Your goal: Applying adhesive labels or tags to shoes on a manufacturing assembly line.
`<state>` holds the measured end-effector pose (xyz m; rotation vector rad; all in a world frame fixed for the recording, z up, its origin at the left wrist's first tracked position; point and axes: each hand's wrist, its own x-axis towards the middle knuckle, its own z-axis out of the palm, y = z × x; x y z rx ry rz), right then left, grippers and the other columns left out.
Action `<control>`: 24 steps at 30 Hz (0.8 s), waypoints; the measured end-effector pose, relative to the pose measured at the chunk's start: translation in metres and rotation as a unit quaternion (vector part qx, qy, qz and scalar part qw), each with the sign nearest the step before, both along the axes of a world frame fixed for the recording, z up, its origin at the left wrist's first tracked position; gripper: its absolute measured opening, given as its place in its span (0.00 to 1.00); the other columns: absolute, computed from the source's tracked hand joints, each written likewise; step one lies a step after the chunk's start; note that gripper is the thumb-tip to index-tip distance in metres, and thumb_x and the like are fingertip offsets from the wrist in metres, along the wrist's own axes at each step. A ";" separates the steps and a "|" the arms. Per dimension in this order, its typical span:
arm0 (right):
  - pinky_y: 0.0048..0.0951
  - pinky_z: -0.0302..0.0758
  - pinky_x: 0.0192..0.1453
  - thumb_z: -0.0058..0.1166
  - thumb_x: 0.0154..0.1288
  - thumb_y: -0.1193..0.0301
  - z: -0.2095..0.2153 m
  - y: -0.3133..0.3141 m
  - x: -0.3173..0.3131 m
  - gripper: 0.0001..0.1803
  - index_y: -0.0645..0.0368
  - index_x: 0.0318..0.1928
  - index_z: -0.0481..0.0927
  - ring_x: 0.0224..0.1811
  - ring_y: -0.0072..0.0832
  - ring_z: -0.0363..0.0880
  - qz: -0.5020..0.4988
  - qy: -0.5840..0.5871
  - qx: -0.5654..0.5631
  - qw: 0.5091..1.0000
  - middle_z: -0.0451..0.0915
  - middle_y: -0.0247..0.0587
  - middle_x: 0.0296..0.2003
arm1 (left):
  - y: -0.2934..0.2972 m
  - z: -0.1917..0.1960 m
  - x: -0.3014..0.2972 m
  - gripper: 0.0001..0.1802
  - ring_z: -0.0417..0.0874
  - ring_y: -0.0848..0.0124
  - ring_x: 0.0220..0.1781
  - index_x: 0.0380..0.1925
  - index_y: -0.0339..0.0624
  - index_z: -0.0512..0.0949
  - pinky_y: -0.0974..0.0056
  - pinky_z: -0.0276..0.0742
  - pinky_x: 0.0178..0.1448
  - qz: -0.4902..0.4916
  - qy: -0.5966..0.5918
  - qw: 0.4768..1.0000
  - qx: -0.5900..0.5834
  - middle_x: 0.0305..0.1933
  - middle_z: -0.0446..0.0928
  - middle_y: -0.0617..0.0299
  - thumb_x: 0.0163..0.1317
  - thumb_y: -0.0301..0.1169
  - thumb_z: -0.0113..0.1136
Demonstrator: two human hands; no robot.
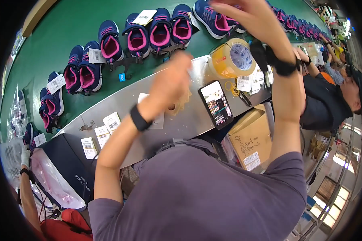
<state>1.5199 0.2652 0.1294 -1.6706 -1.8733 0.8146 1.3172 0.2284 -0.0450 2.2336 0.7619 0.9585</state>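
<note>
My left hand [171, 82], smeared by motion, hovers over the steel table edge just below the row of shoes; its fingers are too blurred to read. My right hand [251, 16] reaches to the top edge of the view, over a navy and pink sneaker [213, 20]. Its visible fingers stretch out to the left, with part of the hand cut off; whether it touches the shoe I cannot tell. Left of that sneaker, more navy sneakers [160, 34] with pink linings stand in pairs on the green surface [149, 66]. A white tag [145, 17] lies on one pair.
Between my arms lie a smartphone [216, 104], a large tape roll [231, 58], yellow rubber bands [230, 86] and stacked tags [249, 82]. More tags [112, 121] sit at left. A cardboard box [249, 138] is below. Co-workers flank me: a gloved hand [25, 156] left, a dark-shirted person [321, 98] right.
</note>
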 end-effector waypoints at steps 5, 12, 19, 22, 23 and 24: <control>0.17 0.71 0.41 0.55 0.64 0.73 -0.043 -0.131 0.057 0.08 0.65 0.40 0.77 0.36 0.14 0.75 -0.106 0.071 0.034 0.991 0.79 0.29 0.33 | -0.107 -0.023 0.039 0.14 0.79 0.54 0.36 0.40 0.32 0.69 0.57 0.77 0.33 -0.259 0.121 0.958 -0.003 0.40 0.73 0.50 0.51 0.20 0.51; 0.17 0.71 0.37 0.56 0.62 0.75 -0.092 -0.246 0.044 0.05 0.64 0.37 0.78 0.33 0.14 0.75 -0.222 0.216 -0.077 0.948 0.79 0.30 0.30 | -0.101 0.003 0.023 0.12 0.80 0.54 0.32 0.38 0.33 0.67 0.55 0.77 0.30 -0.019 0.213 0.977 0.026 0.45 0.71 0.44 0.51 0.21 0.51; 0.30 0.74 0.32 0.59 0.56 0.71 -0.157 -0.233 -0.031 0.08 0.57 0.37 0.78 0.31 0.31 0.79 -0.080 0.051 -0.022 0.995 0.78 0.36 0.29 | -0.095 0.024 -0.037 0.12 0.77 0.51 0.33 0.33 0.36 0.70 0.53 0.71 0.33 0.132 0.170 0.974 -0.074 0.39 0.73 0.50 0.56 0.32 0.60; 0.31 0.76 0.34 0.63 0.51 0.71 -0.167 -0.220 -0.047 0.16 0.55 0.42 0.76 0.37 0.36 0.78 -0.101 -0.081 0.070 0.989 0.75 0.36 0.33 | -0.118 0.022 -0.028 0.17 0.77 0.52 0.32 0.31 0.37 0.70 0.54 0.70 0.32 0.177 0.280 0.941 -0.073 0.36 0.73 0.52 0.53 0.38 0.65; 0.31 0.76 0.34 0.63 0.51 0.71 -0.172 -0.217 -0.047 0.16 0.55 0.42 0.76 0.37 0.36 0.78 -0.110 -0.083 0.070 0.988 0.75 0.36 0.33 | -0.122 0.023 -0.023 0.20 0.77 0.53 0.31 0.30 0.38 0.70 0.55 0.70 0.31 0.209 0.338 0.916 -0.060 0.34 0.74 0.53 0.52 0.41 0.67; 0.33 0.76 0.34 0.64 0.49 0.71 -0.178 -0.216 -0.046 0.18 0.54 0.42 0.75 0.39 0.35 0.77 -0.109 -0.086 0.062 0.988 0.73 0.36 0.34 | -0.126 0.018 -0.019 0.22 0.77 0.53 0.31 0.30 0.39 0.70 0.55 0.69 0.30 0.224 0.346 0.910 -0.037 0.31 0.74 0.54 0.48 0.43 0.69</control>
